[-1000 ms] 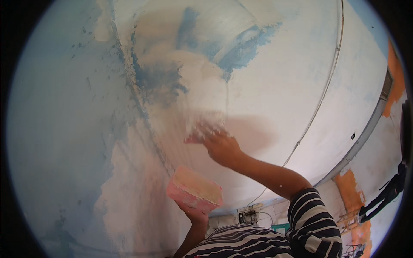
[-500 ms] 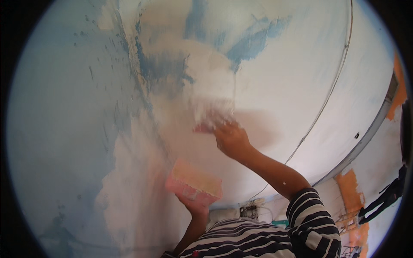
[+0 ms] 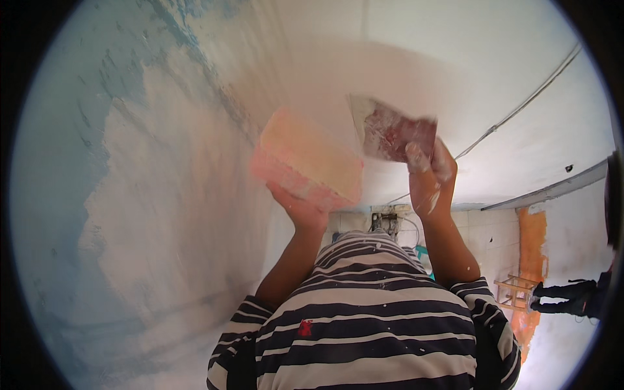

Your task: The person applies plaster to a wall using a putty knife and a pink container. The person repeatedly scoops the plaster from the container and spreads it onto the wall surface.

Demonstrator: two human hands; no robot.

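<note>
My left hand (image 3: 302, 208) grips a pink rectangular block (image 3: 312, 153) from beneath, its broad cream-coloured face turned up. Whether that face is solid or a layer of paste, I cannot tell. To its right, my right hand (image 3: 431, 175) pinches a dark red, flat putty scraper (image 3: 393, 133) between thumb and fingers. White paste smears the scraper and speckles the fingers and wrist. A small gap shows between the scraper and the block. Beyond both hands stretches a pale plastered surface (image 3: 312, 65), with blue painted wall (image 3: 71, 162) at the left.
A cable (image 3: 513, 107) runs along the pale surface at the right. Farther off stand a wooden stool (image 3: 518, 292) and a person in dark trousers (image 3: 565, 296), near an orange wall patch (image 3: 533, 237). Pipes or fittings (image 3: 383, 221) show behind my body.
My right hand has come back from the plastered surface toward my body, bringing the scraper beside the block. The view has tilted down, and the left hand still holds the block.
</note>
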